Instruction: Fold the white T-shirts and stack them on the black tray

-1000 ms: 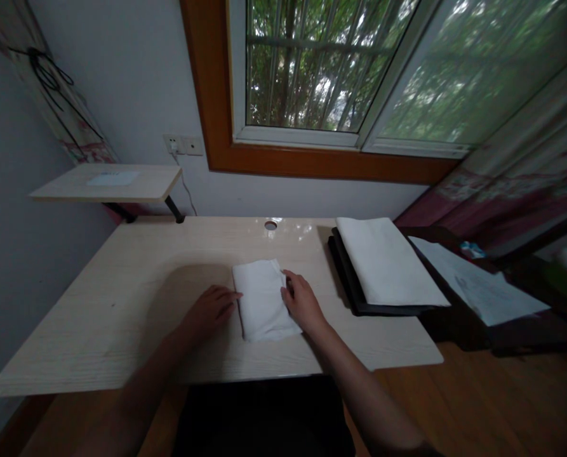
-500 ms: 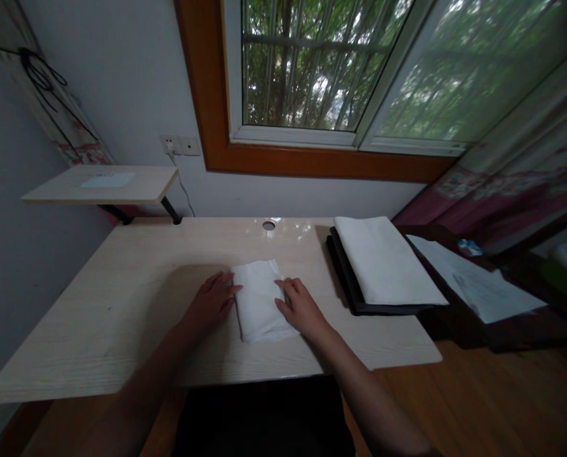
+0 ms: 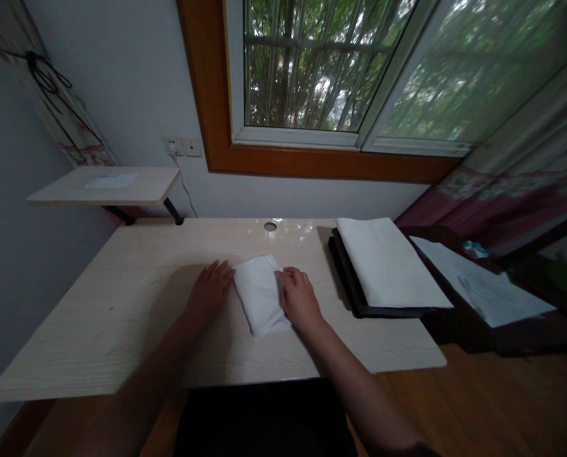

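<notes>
A folded white cloth [image 3: 259,295] lies flat on the pale wooden desk [image 3: 121,343], turned slightly so its near end points to the right. My left hand [image 3: 210,289] rests beside its left edge, fingers stretched out and spread, with the fingertips touching the cloth's upper left corner. At the opposite edge, my right hand [image 3: 300,295] has its fingers bent and close together on the cloth's border; its thumb is mostly hidden. The cloth's right side is partly covered by that hand.
White sheets [image 3: 392,263] top a dark stack [image 3: 347,273] on the desk's right side. A raised shelf [image 3: 150,187] stands at the back left. Past the right edge, a printed paper [image 3: 483,282] lies on a dark surface. A round cable hole [image 3: 270,226] sits near the wall.
The cloth has turned a little and looks narrower, its near end further right. My right hand's fingers have drawn together at its edge. My left hand's fingers now point more away from me.
</notes>
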Tool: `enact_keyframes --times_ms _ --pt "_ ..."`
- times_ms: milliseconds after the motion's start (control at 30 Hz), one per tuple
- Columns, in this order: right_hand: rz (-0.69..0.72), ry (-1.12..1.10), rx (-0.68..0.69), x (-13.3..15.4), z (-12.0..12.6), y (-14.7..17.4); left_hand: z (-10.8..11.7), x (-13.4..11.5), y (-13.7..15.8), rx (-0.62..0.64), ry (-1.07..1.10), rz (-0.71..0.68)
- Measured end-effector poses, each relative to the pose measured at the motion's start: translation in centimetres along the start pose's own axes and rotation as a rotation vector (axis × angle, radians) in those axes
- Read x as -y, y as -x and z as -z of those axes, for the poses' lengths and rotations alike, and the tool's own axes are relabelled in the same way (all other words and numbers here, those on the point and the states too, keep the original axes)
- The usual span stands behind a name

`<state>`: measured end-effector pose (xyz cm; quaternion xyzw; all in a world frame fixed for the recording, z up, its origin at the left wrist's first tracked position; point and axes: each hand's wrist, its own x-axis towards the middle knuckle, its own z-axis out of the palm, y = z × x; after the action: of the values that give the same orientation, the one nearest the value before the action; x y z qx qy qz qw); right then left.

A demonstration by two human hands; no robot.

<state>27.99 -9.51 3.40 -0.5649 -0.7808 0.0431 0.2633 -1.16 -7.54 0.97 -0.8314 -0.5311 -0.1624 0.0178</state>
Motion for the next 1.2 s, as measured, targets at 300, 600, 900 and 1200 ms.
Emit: enact_keyframes --times_ms 300,600,900,1200 --pt "0.262 -0.014 0.147 1.2 -1.7 1.0 -0.7 -2.5 -3.6 0.140 0.085 -0.218" --pt "0.259 0.060 0.239 -0.9 -0.1 3.1 -2.0 -0.4 -6.0 0.176 0.069 -0.089" --pt "0.251 0.068 0.248 -2.5 0.0 4.1 -3.7 2.6 -5.5 -0.150 0.154 0.265" --pt "0.193 0.048 0.190 -0.4 -2.0 2.7 -2.8 2.7 -3.8 -0.331 0.337 0.347"
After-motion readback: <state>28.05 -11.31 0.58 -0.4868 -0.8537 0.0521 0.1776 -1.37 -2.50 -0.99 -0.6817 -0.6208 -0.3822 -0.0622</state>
